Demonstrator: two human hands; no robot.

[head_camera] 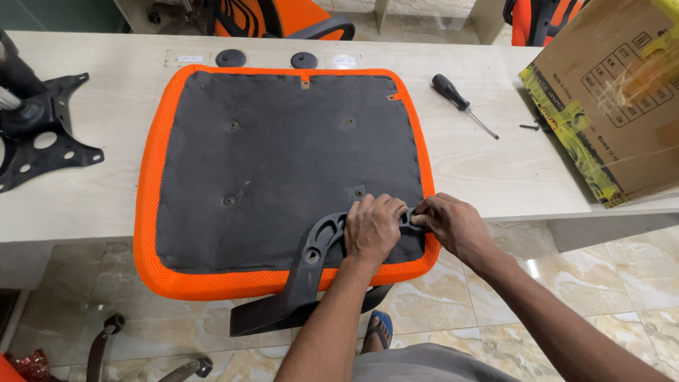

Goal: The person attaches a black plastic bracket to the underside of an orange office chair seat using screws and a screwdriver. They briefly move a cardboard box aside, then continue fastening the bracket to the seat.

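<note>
Both forearms enter from the bottom of the frame, and the hands meet at the lower right of the upturned seat cushion [283, 163]. That cushion, orange-rimmed with a dark grey underside, lies on the pale counter [495, 170], its near edge overhanging the floor. A black armrest bracket [315, 255] crosses this overhanging edge. The left hand [373, 230] is pressed down over the bracket's upper end; the right hand [453, 225] pinches the bracket tip, fingers closed together.

Risk, as judged: downward force on the unsupported edge could tip or slide the cushion off the counter. A misaligned bracket could cross-thread its fixing. Fingers could be trapped between bracket and seat.

At upper right, a screwdriver [463, 105] and a loose screw [529, 127] lie well apart from the hands; the screw could roll away.
</note>
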